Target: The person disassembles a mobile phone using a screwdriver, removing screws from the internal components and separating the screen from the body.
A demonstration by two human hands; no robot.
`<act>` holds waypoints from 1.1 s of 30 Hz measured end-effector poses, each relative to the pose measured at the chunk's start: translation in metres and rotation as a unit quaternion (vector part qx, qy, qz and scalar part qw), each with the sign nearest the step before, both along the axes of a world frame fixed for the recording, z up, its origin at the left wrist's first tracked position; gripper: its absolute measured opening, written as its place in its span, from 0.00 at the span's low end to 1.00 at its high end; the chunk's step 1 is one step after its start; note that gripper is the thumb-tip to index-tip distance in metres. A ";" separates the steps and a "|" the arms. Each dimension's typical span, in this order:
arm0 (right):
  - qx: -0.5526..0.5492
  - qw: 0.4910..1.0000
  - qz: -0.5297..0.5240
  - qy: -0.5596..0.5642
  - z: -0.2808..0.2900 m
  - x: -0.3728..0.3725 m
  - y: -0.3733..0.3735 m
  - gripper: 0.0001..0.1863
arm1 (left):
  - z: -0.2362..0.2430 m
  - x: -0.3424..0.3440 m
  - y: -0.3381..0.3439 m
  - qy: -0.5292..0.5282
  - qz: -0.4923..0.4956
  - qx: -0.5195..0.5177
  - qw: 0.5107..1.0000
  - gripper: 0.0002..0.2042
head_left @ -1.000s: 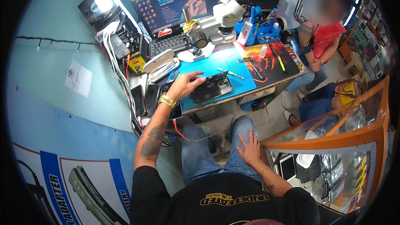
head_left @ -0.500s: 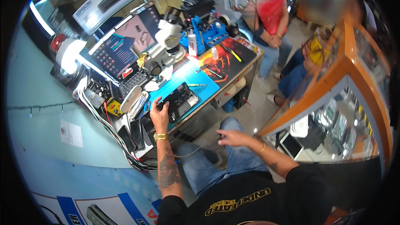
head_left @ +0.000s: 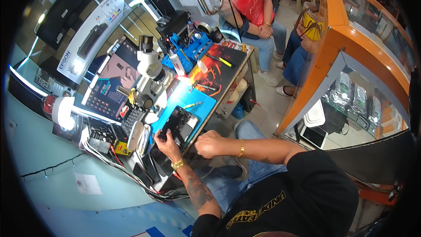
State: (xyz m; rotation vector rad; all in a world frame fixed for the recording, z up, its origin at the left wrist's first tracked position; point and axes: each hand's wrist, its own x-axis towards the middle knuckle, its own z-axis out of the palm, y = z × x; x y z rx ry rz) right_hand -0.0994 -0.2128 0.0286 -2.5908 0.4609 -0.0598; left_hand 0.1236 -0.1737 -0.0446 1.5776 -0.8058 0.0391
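Left hand (head_left: 167, 146), fingers apart, is flanking the phone (head_left: 180, 124); near-side right hand (head_left: 209, 144), fingers together, could be jolting it

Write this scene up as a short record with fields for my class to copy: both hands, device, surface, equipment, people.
Left hand: at the near-left end of the device; firmness of grip unclear
Right hand: fingers curled, apart from the device; contents, if any, hidden
Device: dark, opened, inner parts showing
Surface: blue mat under the device
Equipment: white microscope; lit lamp, left
People: a person at upper right, hands together
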 end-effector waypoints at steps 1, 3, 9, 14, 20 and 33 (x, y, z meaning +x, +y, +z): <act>0.017 0.999 -0.040 0.004 -0.008 -0.004 -0.004 0.17 | -0.001 -0.003 0.000 0.022 -0.033 -0.051 0.998 0.17; 0.063 0.998 -0.007 -0.005 -0.028 0.003 -0.009 0.17 | 0.001 -0.003 0.000 0.058 -0.029 -0.031 0.997 0.16; 0.236 0.962 0.114 -0.080 -0.126 0.022 0.068 0.18 | 0.011 -0.004 0.010 0.041 0.018 0.008 0.999 0.17; 0.274 0.918 -0.064 -0.280 -0.146 0.059 0.112 0.21 | -0.005 0.001 0.020 0.007 0.018 0.011 1.000 0.19; 0.317 0.880 -0.115 -0.334 -0.174 0.118 0.130 0.21 | 0.006 -0.006 0.008 0.012 0.027 0.025 0.999 0.18; 0.384 0.861 -0.004 -0.333 -0.165 0.092 0.157 0.22 | -0.006 0.009 0.022 -0.007 0.065 0.016 0.998 0.20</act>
